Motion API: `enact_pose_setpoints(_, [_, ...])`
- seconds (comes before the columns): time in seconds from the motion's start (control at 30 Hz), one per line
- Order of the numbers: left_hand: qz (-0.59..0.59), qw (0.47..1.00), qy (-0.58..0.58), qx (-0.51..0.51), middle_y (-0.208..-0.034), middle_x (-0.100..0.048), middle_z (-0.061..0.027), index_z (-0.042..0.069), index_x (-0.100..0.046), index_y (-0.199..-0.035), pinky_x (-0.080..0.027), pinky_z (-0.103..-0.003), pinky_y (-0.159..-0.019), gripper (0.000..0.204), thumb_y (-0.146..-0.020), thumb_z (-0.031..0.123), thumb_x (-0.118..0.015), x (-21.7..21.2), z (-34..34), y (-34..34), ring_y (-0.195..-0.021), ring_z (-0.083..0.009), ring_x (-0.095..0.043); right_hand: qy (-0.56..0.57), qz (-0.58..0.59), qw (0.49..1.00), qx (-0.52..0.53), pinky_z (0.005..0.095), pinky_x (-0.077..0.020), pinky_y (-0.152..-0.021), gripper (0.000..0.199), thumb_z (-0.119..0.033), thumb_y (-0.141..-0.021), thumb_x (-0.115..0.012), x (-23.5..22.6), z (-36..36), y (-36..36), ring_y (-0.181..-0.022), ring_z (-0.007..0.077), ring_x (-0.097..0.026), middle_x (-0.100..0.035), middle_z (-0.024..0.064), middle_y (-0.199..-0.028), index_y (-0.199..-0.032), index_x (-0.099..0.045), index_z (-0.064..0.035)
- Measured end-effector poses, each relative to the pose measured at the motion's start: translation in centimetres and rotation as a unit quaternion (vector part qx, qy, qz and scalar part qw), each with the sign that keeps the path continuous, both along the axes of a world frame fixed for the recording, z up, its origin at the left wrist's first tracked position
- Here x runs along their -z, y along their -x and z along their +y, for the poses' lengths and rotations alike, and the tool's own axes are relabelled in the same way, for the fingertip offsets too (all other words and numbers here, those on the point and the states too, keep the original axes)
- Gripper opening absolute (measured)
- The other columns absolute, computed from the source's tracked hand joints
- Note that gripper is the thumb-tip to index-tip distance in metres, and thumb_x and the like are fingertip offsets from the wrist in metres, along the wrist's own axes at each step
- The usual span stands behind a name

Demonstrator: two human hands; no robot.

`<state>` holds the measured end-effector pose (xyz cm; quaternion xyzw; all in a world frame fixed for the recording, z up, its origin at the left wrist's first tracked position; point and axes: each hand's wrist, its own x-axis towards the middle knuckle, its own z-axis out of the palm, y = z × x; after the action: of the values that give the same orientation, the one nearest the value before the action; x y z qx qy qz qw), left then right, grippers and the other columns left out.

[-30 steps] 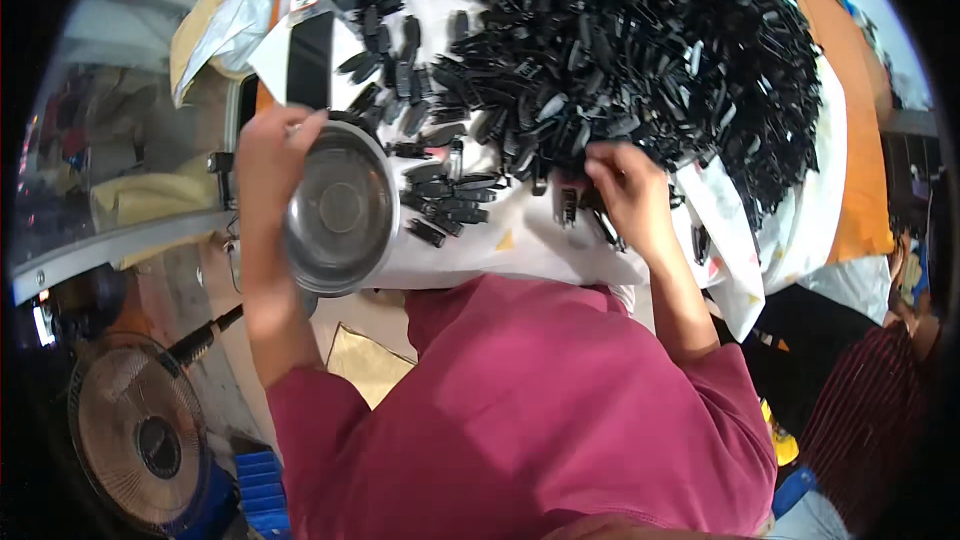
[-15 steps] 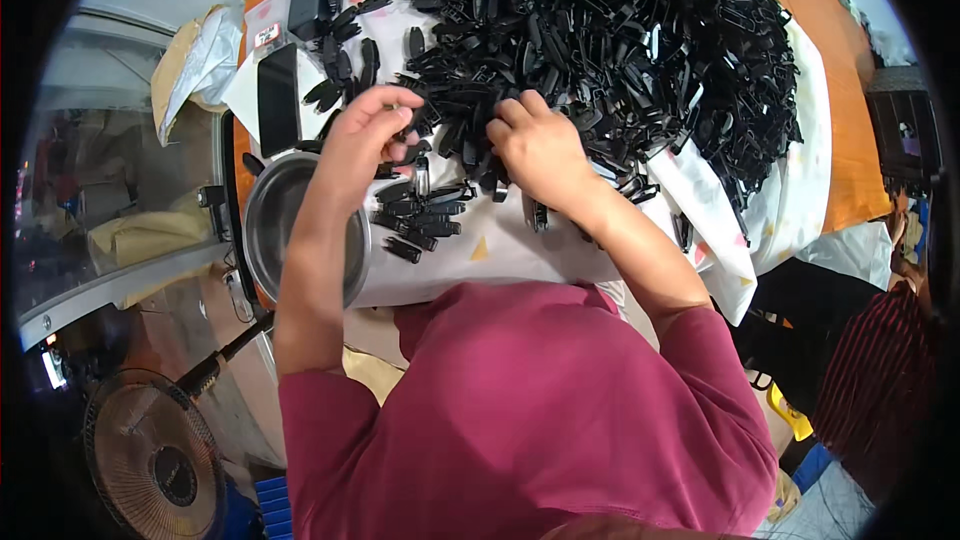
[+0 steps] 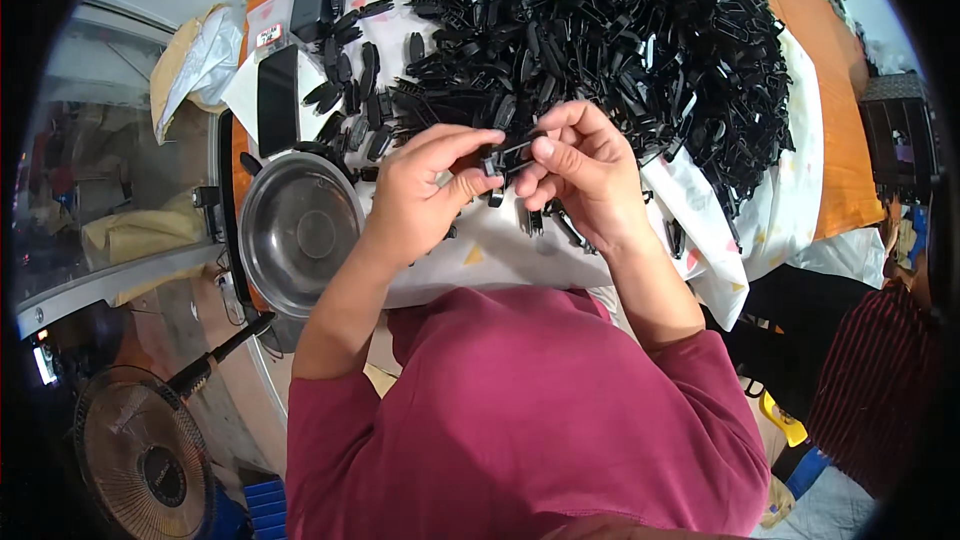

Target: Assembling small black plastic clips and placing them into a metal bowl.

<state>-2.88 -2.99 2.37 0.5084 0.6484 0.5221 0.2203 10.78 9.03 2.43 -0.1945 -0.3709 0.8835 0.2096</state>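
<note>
In front of me, both hands meet over a black plastic clip [image 3: 513, 158], a narrow piece with an open frame. My left hand [image 3: 425, 185] pinches its left end between thumb and index finger. The other end is gripped by the thumb and fingers of my right hand [image 3: 592, 175]. Just beyond my hands rises a large pile of similar black clips [image 3: 620, 30]. Several loose ones lie on the near side of the cloth, partly hidden by my hands.
A steel bowl [image 3: 262, 250] stands at the table's left edge. Behind it are a dark phone [image 3: 278, 100] and a dark grey box [image 3: 311, 2]. Patterned white cloth [image 3: 560, 270] covers the orange tabletop [image 3: 850, 175]. A fan [image 3: 150, 450] is at the lower left.
My left hand has moved right from beside the bowl, and my right hand has drawn away from the pile. They now meet on one clip in front of me.
</note>
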Motion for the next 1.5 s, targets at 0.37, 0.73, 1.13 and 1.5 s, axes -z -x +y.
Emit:
enact_pose_setpoints(0.37, [0.016, 0.999, -0.048, -0.014, -0.085, -0.060, -0.0076, 0.004, -0.062, -0.101, -0.047, -0.025, -0.061, 0.038, -0.065, 0.008, -0.073, -0.3, -0.1, -0.8, -0.071, -0.0158, -0.058, 0.017, -0.042, 0.999, -0.028, 0.0236, -0.0499, -0.042, 0.011, -0.006, -0.082, -0.059, -0.2, 0.0, -1.4, -0.052, 0.0162, -0.060, -0.059, 0.0095, -0.070, -0.089, -0.058, 0.0025])
enact_pose_setpoints(0.73, [0.203, 0.978, -0.015, 0.046, -0.086, -0.058, -0.0088, 0.000, -0.060, -0.101, -0.047, -0.028, -0.063, 0.037, -0.067, 0.010, -0.070, 0.6, -0.4, -0.4, -0.070, -0.0204, -0.057, 0.021, -0.123, 0.988, -0.091, 0.0225, -0.0463, -0.038, 0.011, -0.010, -0.084, -0.058, 1.4, 0.1, -1.6, -0.046, 0.0151, -0.057, -0.058, 0.0078, -0.065, -0.085, -0.056, 0.0001])
enact_pose_setpoints(1.13, [-0.318, 0.944, -0.073, -0.045, -0.104, -0.058, -0.0115, -0.004, -0.053, -0.113, -0.045, -0.024, -0.080, 0.033, -0.082, 0.005, -0.060, 1.9, -0.8, -4.4, -0.090, -0.0132, -0.057, -0.207, -0.140, 0.967, -0.044, 0.0219, -0.0486, -0.054, 0.020, -0.007, -0.085, -0.057, 1.7, -2.2, -1.8, -0.062, 0.0115, -0.058, -0.059, 0.0077, -0.079, -0.099, -0.049, 0.0037])
enact_pose_setpoints(1.5, [-0.457, 0.847, -0.025, -0.271, -0.076, -0.052, -0.0057, 0.003, -0.049, -0.094, -0.048, -0.026, -0.056, 0.010, -0.085, 0.007, -0.047, 3.7, -3.2, -0.7, -0.068, -0.0163, -0.057, -0.694, -0.299, 0.654, 0.030, 0.0353, -0.0467, -0.066, 0.023, -0.010, -0.073, -0.063, 3.9, 2.8, -1.8, -0.077, 0.0299, -0.058, -0.058, 0.0116, -0.085, -0.096, -0.061, -0.0050])
